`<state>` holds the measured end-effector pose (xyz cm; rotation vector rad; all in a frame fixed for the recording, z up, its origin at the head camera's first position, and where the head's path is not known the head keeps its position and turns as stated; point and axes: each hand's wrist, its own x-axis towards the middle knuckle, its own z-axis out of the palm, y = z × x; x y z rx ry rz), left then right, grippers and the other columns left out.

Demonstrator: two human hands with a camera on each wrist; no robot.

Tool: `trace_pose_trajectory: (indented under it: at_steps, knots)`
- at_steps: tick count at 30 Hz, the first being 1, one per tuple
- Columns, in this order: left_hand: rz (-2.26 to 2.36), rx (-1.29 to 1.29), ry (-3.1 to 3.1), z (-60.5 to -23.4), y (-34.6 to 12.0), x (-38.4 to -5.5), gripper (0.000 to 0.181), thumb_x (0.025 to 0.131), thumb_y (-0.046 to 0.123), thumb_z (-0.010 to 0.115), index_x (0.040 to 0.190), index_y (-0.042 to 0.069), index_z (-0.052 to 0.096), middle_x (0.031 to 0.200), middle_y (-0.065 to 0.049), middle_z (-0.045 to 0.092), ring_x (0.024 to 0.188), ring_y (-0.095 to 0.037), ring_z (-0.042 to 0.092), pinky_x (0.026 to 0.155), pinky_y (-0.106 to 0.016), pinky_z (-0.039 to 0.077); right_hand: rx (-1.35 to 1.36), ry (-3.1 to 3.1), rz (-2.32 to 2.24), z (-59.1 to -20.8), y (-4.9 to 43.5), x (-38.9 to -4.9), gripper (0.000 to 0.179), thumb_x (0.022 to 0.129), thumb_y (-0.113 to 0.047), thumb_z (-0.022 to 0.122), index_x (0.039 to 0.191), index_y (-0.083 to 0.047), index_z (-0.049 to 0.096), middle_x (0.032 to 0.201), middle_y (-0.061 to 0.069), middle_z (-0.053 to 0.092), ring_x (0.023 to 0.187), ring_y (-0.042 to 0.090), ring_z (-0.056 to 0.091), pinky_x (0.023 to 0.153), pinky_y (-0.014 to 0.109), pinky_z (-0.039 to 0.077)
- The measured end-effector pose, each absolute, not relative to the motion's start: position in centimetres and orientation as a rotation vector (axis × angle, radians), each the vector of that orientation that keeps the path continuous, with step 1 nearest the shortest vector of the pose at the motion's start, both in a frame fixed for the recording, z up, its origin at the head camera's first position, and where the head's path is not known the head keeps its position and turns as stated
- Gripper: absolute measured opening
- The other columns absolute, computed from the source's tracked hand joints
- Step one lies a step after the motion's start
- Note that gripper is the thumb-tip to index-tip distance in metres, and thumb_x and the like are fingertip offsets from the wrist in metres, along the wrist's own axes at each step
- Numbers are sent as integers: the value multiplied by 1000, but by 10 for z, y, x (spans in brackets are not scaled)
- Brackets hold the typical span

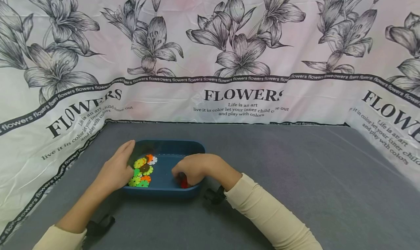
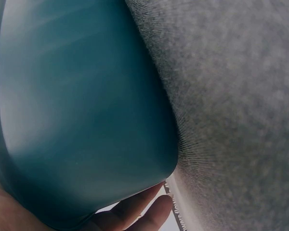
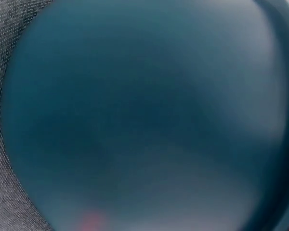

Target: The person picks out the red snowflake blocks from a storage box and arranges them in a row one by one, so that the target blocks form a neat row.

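A deep blue plastic tray point(image 1: 157, 192) with rounded corners stands on the grey table. Around its left end, my left hand point(image 1: 116, 168) holds the wall; in the left wrist view, its fingers point(image 2: 156, 211) lie along the outer side. Several notched plastic discs point(image 1: 142, 170) in yellow, green, orange, white and brown lie heaped inside, close to that hand. At the right end, my right hand point(image 1: 191, 168) reaches down over the rim with curled fingers, pinching a red plastic piece point(image 1: 184, 183) mostly hidden beneath it. The tray's wall fills the right wrist view, with a red blur low down.
The grey tabletop point(image 1: 279, 162) extends beyond the tray on both sides. A white cloth printed with flowers and lettering point(image 1: 242, 100) hangs along the back and sides. Dark wrist-worn cameras point(image 1: 214, 195) sit under both wrists.
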<state>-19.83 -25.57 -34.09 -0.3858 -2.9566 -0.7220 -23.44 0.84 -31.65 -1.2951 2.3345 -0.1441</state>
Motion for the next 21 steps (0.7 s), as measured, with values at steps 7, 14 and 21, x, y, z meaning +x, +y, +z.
trace_pose_trajectory:
  at_steps: [7, 14, 21]
  knots:
    - [-728, -389, -2954, -341, -255, -198, 80, 82, -8, 41, 157, -6, 16, 161, -27, 17, 66, -24, 47, 45, -31, 30, -1351, 2189, -317, -313, 14, -243, 15, 93, -3, 63, 97, -14, 71, 85, -10, 60, 75, 8, 54, 69, 21, 45]
    - [-717, -380, -2951, -341, -256, -198, 79, 82, -7, 42, 157, -6, 18, 160, -27, 19, 80, -30, 52, 46, -33, 31, -1377, 2191, -371, -313, 15, -246, 21, 96, -1, 58, 79, -13, 62, 69, -6, 48, 62, 9, 42, 61, 22, 38]
    - [-719, -382, -2953, -341, -256, -198, 78, 82, -8, 42, 157, -7, 18, 160, -28, 19, 86, -33, 52, 46, -33, 31, -1407, 2255, -433, -313, 19, -247, 13, 95, -6, 65, 96, -16, 74, 88, -11, 66, 79, 8, 59, 71, 22, 50]
